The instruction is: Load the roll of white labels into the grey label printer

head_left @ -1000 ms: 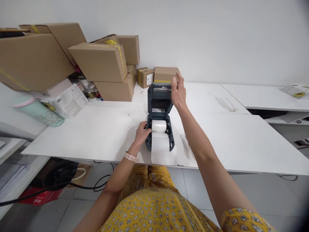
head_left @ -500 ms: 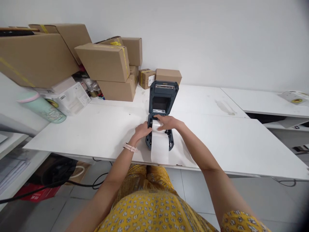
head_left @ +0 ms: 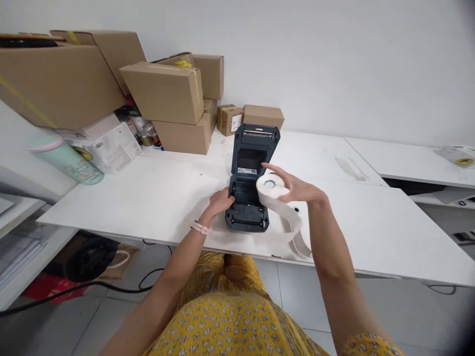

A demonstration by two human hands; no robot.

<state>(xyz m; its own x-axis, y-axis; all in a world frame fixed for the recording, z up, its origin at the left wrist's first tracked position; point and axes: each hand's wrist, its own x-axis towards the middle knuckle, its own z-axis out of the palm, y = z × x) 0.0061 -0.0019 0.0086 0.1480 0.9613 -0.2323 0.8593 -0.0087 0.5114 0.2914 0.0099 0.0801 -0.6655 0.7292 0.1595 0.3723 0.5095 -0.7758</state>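
Observation:
A dark grey label printer (head_left: pixel 248 207) stands on the white table (head_left: pixel 156 198) with its lid raised and its roll bay bare. My right hand (head_left: pixel 297 189) holds a white label roll (head_left: pixel 270 189) just right of the printer, above the table. A strip of labels (head_left: pixel 293 227) trails from the roll down to the table's front edge. My left hand (head_left: pixel 219 201) rests against the printer's left side, fingers curled on its edge. A pink watch sits on that wrist.
Stacked cardboard boxes (head_left: pixel 163 94) fill the back left of the table. A mint bottle (head_left: pixel 67 160) and a white carton (head_left: pixel 107 143) lie at the far left. A tape roll (head_left: pixel 460 157) sits on the right-hand desk. Cables run across the floor below.
My right hand left the raised lid, came down onto the roll and lifted it out of the printer to the right, the strip following. My left hand stayed at the printer's left side.

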